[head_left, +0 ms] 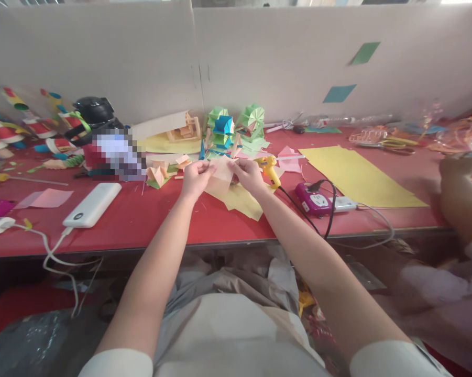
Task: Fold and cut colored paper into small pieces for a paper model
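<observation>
Between my two hands is a pale pink sheet of paper point(222, 170), raised a little above the red table. My left hand point(197, 178) pinches its left edge between thumb and fingers. On the opposite edge, my right hand point(248, 175) is closed in the same kind of pinch. Pale yellow paper pieces point(241, 201) lie on the table just below the pink sheet. A yellow hot glue gun point(271, 170) rests right beside my right hand. Behind my hands stand folded-paper shapes, a blue one point(223, 131) and green ones point(253, 118).
A purple power strip point(313, 199) with cables sits right of my right arm, near a large yellow sheet point(361, 178). At left lie a white power bank point(92, 205) and a black bottle point(95, 111). Another person's arm point(461, 193) reaches in at far right.
</observation>
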Demonstrator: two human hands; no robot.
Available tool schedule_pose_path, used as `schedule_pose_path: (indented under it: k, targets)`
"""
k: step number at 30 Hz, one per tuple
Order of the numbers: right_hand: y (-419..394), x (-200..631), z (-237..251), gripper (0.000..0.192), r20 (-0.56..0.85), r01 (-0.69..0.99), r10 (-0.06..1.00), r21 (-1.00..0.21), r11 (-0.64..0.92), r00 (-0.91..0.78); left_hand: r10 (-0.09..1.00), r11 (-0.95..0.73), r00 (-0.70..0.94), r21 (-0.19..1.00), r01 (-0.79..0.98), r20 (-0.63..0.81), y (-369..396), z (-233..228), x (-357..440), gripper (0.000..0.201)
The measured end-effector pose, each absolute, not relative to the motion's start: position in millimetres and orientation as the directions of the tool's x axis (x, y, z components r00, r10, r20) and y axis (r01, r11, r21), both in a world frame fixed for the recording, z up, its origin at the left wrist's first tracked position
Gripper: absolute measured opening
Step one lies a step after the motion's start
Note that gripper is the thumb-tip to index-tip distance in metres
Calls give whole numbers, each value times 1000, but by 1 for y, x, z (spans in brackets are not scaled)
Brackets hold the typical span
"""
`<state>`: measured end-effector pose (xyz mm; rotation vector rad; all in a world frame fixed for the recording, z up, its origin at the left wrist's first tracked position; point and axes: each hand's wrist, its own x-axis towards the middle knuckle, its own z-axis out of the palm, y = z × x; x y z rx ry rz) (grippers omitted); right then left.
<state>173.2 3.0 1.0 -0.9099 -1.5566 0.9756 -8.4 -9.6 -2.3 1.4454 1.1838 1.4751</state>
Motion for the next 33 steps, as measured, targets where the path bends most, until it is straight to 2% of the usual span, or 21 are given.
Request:
schedule_pose_path:
  k: [15, 24, 28, 33]
  targets:
    - [2, 172, 2, 57, 339, 15, 926, -938, 346, -168, 926, -308, -184, 941, 139, 331, -8, -2, -9, 35]
    - [3, 175, 2, 53, 391, 35, 904, -915, 402, -170, 941, -310, -118, 947, 82, 318, -9, -2, -8, 40]
    - [-1, 174, 5, 53, 399, 60, 900, -908, 414, -172, 927, -339, -141, 937, 79, 347, -8, -3, -9, 36]
    - [0, 174, 5, 49, 351, 2, 924, -935, 355, -155, 905, -396, -124, 913, 100, 406, -6, -4, -9, 31]
